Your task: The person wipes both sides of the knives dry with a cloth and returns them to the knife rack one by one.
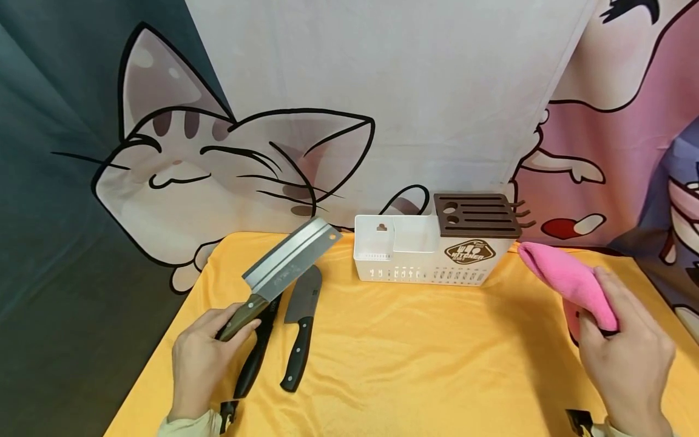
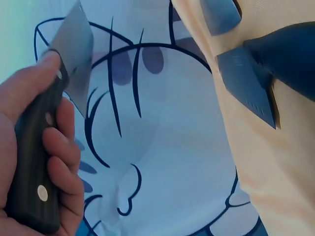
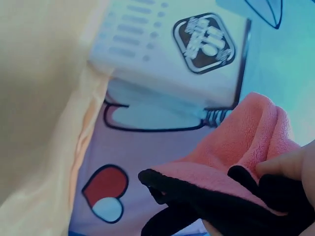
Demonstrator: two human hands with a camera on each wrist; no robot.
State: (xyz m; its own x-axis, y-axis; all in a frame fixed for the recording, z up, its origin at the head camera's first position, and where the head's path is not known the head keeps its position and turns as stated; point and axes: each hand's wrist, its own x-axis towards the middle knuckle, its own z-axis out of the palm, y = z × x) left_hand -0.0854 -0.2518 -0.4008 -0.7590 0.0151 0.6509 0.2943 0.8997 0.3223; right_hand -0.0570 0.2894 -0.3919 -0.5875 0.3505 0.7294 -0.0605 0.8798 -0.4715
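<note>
My left hand (image 1: 199, 352) grips a cleaver (image 1: 289, 261) by its riveted handle, the broad blade raised and pointing up to the right. In the left wrist view, fingers wrap round the handle (image 2: 37, 162). My right hand (image 1: 628, 349) holds a folded pink cloth (image 1: 573, 282) at the right. Black edging on the cloth (image 3: 246, 142) shows in the right wrist view, with a finger pressed against it. Beneath and beside the cleaver, a black-handled knife (image 1: 299, 355) and another black knife (image 1: 252, 367) lie on the yellow cloth; the cleaver and left hand partly cover the second.
A white kitchen rack (image 1: 409, 274) with a brown slotted top (image 1: 480, 227) and side hooks stands at the back of the table, which is covered by a yellow cloth (image 1: 409, 364). Behind it hangs a cartoon-printed curtain (image 1: 409, 91).
</note>
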